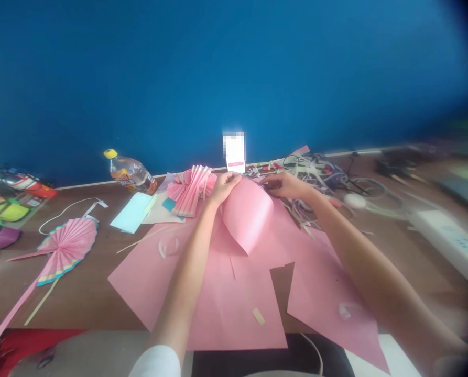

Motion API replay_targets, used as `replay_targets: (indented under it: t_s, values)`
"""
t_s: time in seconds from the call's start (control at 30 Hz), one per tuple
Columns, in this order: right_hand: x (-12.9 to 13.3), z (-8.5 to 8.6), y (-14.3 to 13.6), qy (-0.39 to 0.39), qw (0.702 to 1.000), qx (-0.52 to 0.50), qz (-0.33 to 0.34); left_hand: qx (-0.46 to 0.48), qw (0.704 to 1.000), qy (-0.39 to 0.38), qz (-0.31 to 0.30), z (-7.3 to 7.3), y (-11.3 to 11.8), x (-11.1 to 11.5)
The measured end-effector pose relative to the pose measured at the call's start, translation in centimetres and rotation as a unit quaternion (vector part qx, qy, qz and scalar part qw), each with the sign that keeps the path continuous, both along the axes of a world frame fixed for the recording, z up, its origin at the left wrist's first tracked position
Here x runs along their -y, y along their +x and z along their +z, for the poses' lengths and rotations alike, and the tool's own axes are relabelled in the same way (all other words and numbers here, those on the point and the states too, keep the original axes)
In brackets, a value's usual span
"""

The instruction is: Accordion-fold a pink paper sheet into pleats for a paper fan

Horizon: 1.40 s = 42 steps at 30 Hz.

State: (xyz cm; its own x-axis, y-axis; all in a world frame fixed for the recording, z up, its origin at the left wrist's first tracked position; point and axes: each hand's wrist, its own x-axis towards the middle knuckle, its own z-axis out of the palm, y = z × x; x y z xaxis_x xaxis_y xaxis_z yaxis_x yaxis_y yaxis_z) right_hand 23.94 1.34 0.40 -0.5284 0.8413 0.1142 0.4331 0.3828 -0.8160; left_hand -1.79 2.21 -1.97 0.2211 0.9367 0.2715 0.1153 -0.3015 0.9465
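A curled sheet of pink paper (250,212) rises off the desk in front of me, bent over so that one rounded point faces me. My left hand (226,187) is closed on its far left edge, fingers pinched. On the far right edge my right hand (281,185) is also closed, with thumb and fingertips partly hidden. Under the curled sheet lie flat pink sheets (226,314), with a small cream strip (258,316) on one. Just beyond my left hand stands a pleated pink paper fan (194,193).
Another pleated fan (71,243) lies at left. A plastic bottle (131,175) leans near the blue wall (159,78), beside light blue paper (133,212). A lit phone (234,153) stands at the back. Tangled strips and cables (316,175) and a power strip (452,238) are at right.
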Motion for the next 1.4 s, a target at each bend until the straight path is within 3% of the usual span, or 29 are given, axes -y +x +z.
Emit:
replay_targets:
  t_s: [0.37,0.87,1.23,1.4]
  values:
    - [-0.4,-0.5,0.3,-0.001,1.0,0.014,0.006,-0.003,1.0,-0.002,0.005,0.5,0.1,0.3]
    - [0.4,0.4,-0.3,0.016,0.999,0.036,-0.006,0.014,1.0,0.019,0.016,0.3,0.4,0.2]
    - [0.5,0.7,-0.4,-0.03,0.998,-0.048,-0.013,0.02,1.0,0.016,0.012,0.3,0.2,0.3]
    - [0.5,0.8,-0.3,-0.01,0.999,-0.035,-0.011,0.011,1.0,0.011,0.009,0.1,0.1,0.1]
